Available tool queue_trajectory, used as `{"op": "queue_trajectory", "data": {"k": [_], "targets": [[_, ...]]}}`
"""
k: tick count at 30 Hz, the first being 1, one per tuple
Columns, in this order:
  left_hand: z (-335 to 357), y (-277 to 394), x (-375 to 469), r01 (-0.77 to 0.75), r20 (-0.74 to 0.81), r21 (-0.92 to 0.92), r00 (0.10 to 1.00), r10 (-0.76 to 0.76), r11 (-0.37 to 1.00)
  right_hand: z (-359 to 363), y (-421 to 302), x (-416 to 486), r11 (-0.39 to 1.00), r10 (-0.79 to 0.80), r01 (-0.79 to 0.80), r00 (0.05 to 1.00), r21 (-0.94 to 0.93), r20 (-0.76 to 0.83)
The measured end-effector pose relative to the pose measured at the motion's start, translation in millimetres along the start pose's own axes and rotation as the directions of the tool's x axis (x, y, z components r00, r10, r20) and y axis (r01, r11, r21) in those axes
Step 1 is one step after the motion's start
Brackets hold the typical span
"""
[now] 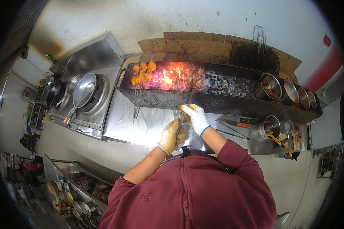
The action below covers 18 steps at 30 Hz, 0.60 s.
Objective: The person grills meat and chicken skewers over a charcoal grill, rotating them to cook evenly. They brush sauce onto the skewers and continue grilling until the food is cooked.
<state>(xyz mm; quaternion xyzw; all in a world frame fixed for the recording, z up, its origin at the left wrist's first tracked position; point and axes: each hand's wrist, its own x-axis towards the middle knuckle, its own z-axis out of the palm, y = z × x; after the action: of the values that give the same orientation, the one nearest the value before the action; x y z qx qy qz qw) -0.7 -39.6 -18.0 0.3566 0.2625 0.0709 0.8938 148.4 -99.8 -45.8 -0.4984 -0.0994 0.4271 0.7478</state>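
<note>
Both my hands wear white knitted work gloves, stained yellowish. My left hand (170, 137) is closed around the lower ends of a bundle of thin metal skewers (177, 103). Higher on the same bundle, my right hand (195, 116) grips with thumb and fingers. The skewers' far ends carry small browned meat pieces (193, 75) over the coals of a long charcoal grill (160, 97). Flames and glowing coals (167, 78) burn beside and beneath the meat. To the left, several skewers with orange-yellow pieces (143, 74) rest across the grill, their handles sticking out toward me.
Metal pots (271, 83) stand on the grill's right end. Below them on the steel counter (126, 120) lie tongs (232, 128), a knife (232, 121) and a pot with brushes (272, 136). A wok (84, 90) sits on the stove at left. Cardboard (195, 43) and wire grill racks (252, 57) line the wall.
</note>
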Motion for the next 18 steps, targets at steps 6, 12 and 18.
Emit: {"op": "queue_trajectory", "data": {"k": [6, 12, 18], "targets": [[5.3, 3.0, 0.5, -0.033, -0.138, 0.068, 0.990, 0.042, 0.997, 12.8, -1.9, -1.7, 0.996, 0.044, -0.045, 0.999, 0.079, 0.020], [12.5, 8.2, -4.8, -0.037, -0.188, 0.055, 0.981, 0.046, 0.998, 16.1, 1.2, -4.4, 0.994, 0.030, -0.029, 1.000, 0.108, -0.001], [11.0, 6.7, -0.6, -0.049, -0.230, 0.155, 0.969, 0.084, 0.987, 23.8, -6.0, -3.8, 0.992, 0.063, -0.070, 0.996, 0.105, 0.067]]}}
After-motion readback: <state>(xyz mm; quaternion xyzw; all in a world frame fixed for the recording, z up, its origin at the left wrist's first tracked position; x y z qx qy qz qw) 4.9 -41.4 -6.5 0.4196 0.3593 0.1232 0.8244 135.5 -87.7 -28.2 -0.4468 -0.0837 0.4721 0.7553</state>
